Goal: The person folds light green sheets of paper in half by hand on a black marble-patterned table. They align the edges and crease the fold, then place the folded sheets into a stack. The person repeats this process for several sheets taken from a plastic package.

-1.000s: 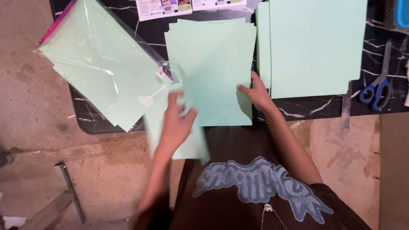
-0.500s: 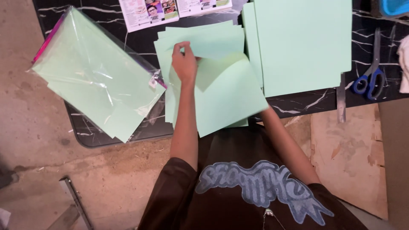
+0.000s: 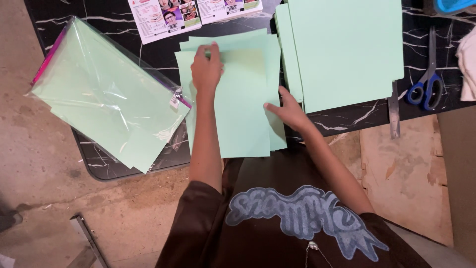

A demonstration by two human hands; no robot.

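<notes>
— What lies around the hands?

— The black marble table (image 3: 148,54) carries a big green stack (image 3: 347,49) just right of the right hand (image 3: 287,110), and a plastic-wrapped pack (image 3: 109,114) left of the left hand (image 3: 206,69).

— And the grip?

— Both hands press flat, fingers spread, on the loose green sheets (image 3: 238,104), whose near edge overhangs the table; scissors (image 3: 426,84) lie well right.

A second ago your left hand (image 3: 206,69) was low, at the table edge, on a loose sheet. Now it is up near the top of the green stack (image 3: 233,99), and that sheet lies flat on it. Your right hand (image 3: 289,110) has moved onto the stack's right edge.
</notes>
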